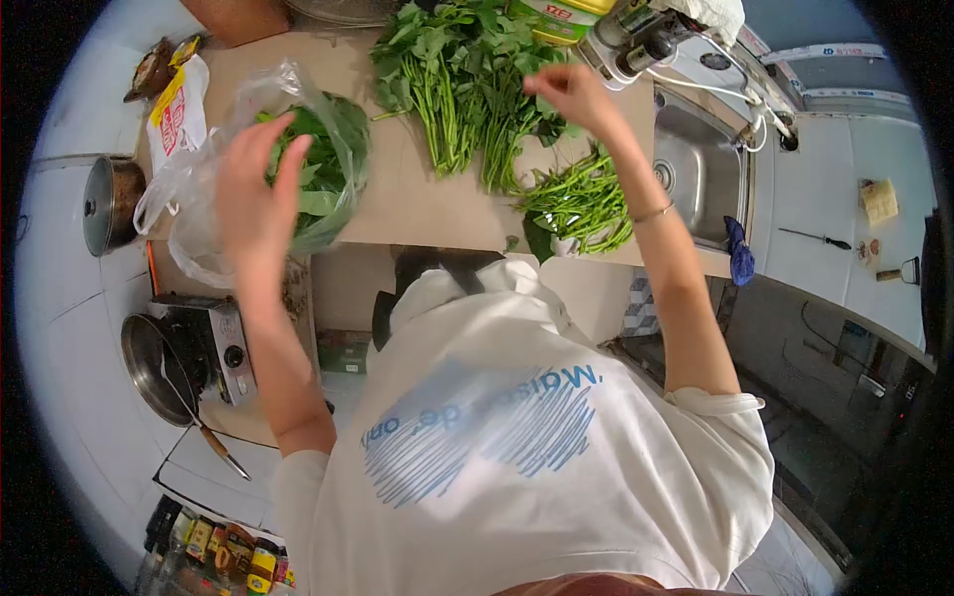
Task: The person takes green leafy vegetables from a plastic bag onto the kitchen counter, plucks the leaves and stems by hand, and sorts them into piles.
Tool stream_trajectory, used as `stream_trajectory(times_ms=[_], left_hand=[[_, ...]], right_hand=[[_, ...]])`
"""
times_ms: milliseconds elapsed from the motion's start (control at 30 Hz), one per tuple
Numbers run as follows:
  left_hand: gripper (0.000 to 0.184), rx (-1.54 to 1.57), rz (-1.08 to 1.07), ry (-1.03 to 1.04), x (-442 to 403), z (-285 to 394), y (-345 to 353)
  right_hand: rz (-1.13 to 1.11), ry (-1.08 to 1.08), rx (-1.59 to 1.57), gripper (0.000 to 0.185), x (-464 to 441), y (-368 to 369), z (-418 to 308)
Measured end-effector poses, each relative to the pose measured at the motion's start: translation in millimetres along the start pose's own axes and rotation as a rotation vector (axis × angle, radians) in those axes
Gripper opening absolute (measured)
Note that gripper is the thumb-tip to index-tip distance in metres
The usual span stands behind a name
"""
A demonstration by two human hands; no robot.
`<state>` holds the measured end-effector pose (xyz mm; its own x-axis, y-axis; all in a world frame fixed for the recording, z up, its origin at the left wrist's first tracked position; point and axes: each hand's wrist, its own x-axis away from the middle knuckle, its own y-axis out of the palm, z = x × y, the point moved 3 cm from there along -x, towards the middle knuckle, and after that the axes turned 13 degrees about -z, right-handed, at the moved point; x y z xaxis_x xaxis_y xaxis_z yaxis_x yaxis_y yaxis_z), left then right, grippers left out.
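My left hand [256, 189] is over a clear plastic bag [343, 214], with thumb and fingers apart and nothing visible between them. Loose green leaves [320, 164] fill the bag. My right hand [574, 94] is raised at the right side of a large bunch of leafy greens [447, 89], its fingertips pinched together. Whatever those fingers may hold is too small to make out. Below my right forearm lies a pile of bare green stems [586, 204] at the counter's front edge.
A steel sink [691, 149] is set into the counter [417, 209] at the right. A yellow-green tub [561, 15] stands behind the greens. At the left are a lidded pot [111, 204], a gas stove [224, 348] and a wok [154, 372]. Seasoning jars [234, 551] sit at lower left.
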<state>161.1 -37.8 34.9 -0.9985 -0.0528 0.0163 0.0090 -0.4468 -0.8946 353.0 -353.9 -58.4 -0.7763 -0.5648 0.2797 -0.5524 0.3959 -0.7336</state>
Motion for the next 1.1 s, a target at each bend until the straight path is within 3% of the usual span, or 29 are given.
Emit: stream_trajectory(times_ms=[67,200,233,300,333,500,567,633,700,800,1100], left_hand=[[0.017,0.427,0.134,0.087,0.0,47.7,24.2],[0.014,0.774,-0.318,-0.044,-17.3,59.5,151.7],[0.017,0.782,-0.335,-0.037,-24.1,56.1,187.9],[0.020,0.785,-0.357,-0.028,-35.1,55.7,241.1],[0.024,0.647,-0.313,-0.039,-40.4,57.6,258.8],[0.037,0.259,-0.175,-0.124,-56.4,75.6,263.7],[0.042,0.320,-0.151,-0.148,-68.5,63.5,257.0],[0.045,0.355,-0.191,-0.162,-74.8,53.0,252.7],[0.044,0.346,-0.222,-0.096,-75.5,49.3,251.2],[0.043,0.369,-0.231,-0.113,-74.1,49.5,251.2],[0.043,0.592,-0.337,-0.159,-67.0,40.8,248.6]], right_hand=[[-0.108,0.165,-0.116,0.026,20.4,36.4,33.3],[-0.105,0.239,-0.107,0.029,42.5,95.7,55.9],[-0.102,0.241,-0.114,0.029,39.5,107.4,58.8],[0.127,0.230,-0.113,0.026,34.4,129.2,68.8],[0.066,0.284,-0.076,0.023,32.2,126.4,61.2],[-0.038,0.295,-0.341,0.029,5.6,129.5,63.4],[-0.054,0.082,-0.385,0.028,1.9,120.0,55.2],[-0.042,0.087,-0.222,0.023,17.2,104.4,53.0],[-0.194,-0.045,-0.015,0.019,29.5,102.2,59.4],[-0.236,-0.169,0.051,0.015,55.7,115.7,78.3],[-0.181,-0.314,0.028,0.011,97.1,97.7,79.3]])
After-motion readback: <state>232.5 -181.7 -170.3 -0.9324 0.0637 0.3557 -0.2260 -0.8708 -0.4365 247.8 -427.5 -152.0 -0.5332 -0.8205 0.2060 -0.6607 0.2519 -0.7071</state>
